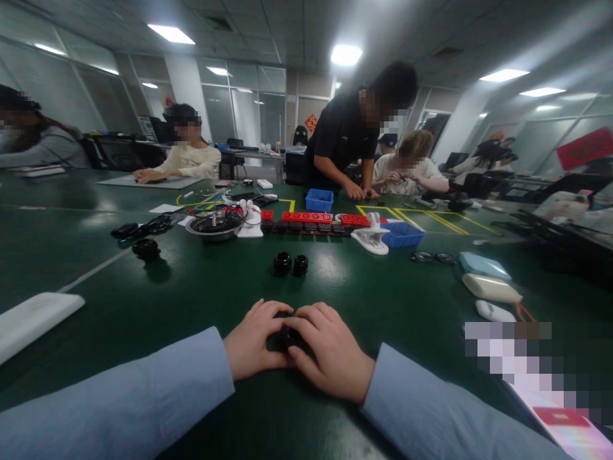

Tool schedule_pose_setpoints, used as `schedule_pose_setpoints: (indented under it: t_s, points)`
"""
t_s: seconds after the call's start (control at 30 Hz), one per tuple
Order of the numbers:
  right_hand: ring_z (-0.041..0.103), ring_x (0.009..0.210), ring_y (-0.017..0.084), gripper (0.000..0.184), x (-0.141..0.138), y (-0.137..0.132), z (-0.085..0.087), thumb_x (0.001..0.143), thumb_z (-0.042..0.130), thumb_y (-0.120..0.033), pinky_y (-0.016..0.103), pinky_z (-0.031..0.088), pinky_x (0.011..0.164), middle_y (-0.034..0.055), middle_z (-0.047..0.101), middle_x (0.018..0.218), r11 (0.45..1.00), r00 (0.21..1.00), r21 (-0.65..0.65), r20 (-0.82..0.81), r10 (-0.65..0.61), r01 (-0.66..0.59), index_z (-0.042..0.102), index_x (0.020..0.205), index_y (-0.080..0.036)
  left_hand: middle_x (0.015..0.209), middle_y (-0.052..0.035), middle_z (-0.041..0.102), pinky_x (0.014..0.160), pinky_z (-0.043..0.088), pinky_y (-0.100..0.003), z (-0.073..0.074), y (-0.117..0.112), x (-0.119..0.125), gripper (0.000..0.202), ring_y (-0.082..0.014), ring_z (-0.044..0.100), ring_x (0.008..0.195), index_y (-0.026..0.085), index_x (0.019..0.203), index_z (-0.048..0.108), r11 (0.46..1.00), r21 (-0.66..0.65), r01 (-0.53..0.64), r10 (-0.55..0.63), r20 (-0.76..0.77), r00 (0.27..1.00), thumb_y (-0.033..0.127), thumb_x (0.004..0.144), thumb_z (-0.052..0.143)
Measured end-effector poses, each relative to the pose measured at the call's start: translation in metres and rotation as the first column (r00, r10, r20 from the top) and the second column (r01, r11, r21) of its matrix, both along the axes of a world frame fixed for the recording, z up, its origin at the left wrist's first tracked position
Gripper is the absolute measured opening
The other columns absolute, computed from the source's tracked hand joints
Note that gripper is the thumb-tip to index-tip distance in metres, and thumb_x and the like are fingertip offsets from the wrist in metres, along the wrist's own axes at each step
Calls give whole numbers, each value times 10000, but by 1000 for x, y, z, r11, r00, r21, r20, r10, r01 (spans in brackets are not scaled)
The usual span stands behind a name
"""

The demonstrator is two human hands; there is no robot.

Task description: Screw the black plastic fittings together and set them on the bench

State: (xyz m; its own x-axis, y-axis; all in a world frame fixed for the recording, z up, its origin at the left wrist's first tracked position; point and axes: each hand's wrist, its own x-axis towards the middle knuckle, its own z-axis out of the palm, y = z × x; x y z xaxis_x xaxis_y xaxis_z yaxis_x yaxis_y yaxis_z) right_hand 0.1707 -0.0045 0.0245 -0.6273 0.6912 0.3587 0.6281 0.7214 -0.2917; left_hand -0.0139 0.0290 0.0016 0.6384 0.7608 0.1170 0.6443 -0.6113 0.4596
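Note:
Close in front of me, a small glossy black round piece [290, 338] sits between my two hands, mostly covered by fingers. My left hand [256, 337] curls around its left side, thumb at the near side. From the right, my right hand [330, 348] closes over the same piece, and its fingertips meet those of the left. A little farther off, a ribbed black cylinder [282, 264] and a slimmer black cylinder [301, 266] stand side by side on the green table [230, 281].
Farther left lie more black parts [146, 250] and a metal bowl [214, 231] with black pieces. A red block strip [306, 217], white clip stand [371, 235] and blue bin [403, 235] stand mid-table. Eyeglasses [432, 257], pouches [491, 287] and a phone [550, 409] lie right. Several people work beyond.

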Motion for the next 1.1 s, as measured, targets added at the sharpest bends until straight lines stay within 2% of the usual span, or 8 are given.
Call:
schedule_pose_setpoints:
  t_s: [0.33,0.7,0.9,1.1]
  points:
    - [426,970,234,316,0,1,0,816,485,-235,396,379,848,104,500,1114,999,1000,-29,-8,20,-21,505,1118,-143,1326,-42,432,1043,128,-551,0,1,-1,471,-283,315,1260,285,1131,566,998,-58,-12,9,-68,998,413,692,679]
    - [440,927,224,308,1,2,0,835,447,-258,379,378,801,97,534,1095,999,999,5,-6,36,-36,506,1114,-141,1328,11,442,1037,85,-579,8,-1,1,451,-275,283,1283,320,1149,545,992,-124,12,-20,-62,998,385,719,664]
    - [439,870,225,416,-1,1,1,822,494,-402,373,347,743,85,536,1163,996,997,54,40,69,-71,497,1151,-148,1321,-2,451,1044,89,-561,8,1,1,543,-268,290,1280,314,1202,502,993,-120,5,-13,-71,997,333,693,690]
    - [438,872,210,451,-2,1,2,800,506,-495,351,317,723,63,570,1115,980,983,110,99,153,-164,517,1090,-150,1310,-13,461,1039,106,-561,7,1,3,496,-278,304,1269,301,1133,562,995,-104,-10,1,-78,997,405,668,700]
